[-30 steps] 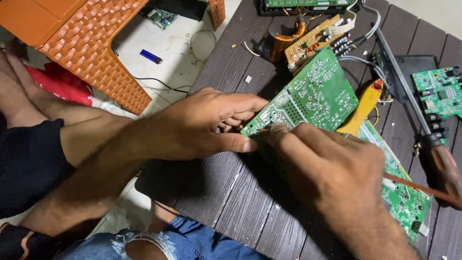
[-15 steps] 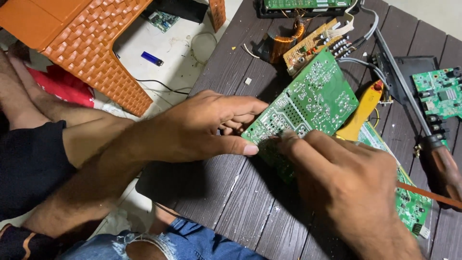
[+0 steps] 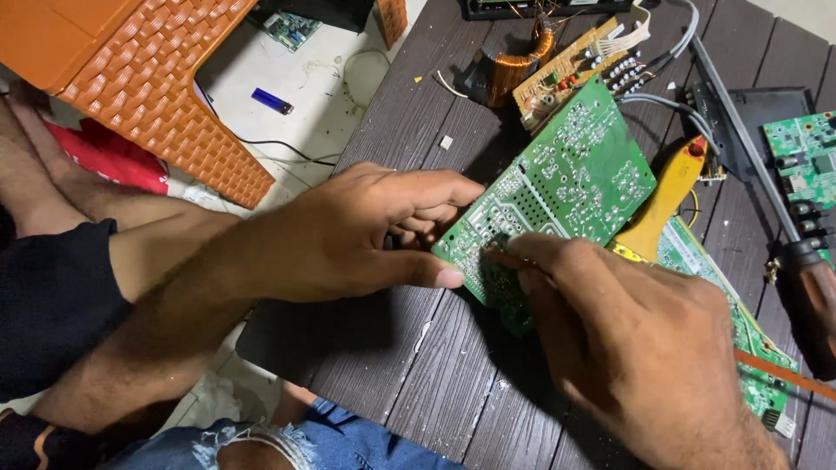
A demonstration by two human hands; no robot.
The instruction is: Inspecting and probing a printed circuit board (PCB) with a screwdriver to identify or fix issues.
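A green circuit board (image 3: pixel 570 178) lies solder side up, tilted, on a dark slatted table (image 3: pixel 409 365). My left hand (image 3: pixel 366 231) grips its near left corner, thumb pressed along the lower edge. My right hand (image 3: pixel 640 348) is closed around a thin tool whose tip (image 3: pixel 498 252) touches the board near that corner. An orange cable (image 3: pixel 784 370) trails from that hand to the right. A second green board (image 3: pixel 753 344) lies partly under my right hand.
A yellow-handled brush (image 3: pixel 666 200) lies under the board. A copper coil (image 3: pixel 509 65) and a tan board with wires (image 3: pixel 575 61) sit behind. Another green board (image 3: pixel 801 152) and a dark tool handle (image 3: pixel 805 300) are at right. An orange woven stool (image 3: pixel 148 96) stands left.
My right hand has shifted slightly down and left along the board's corner with the tool tip. My left hand keeps the same hold.
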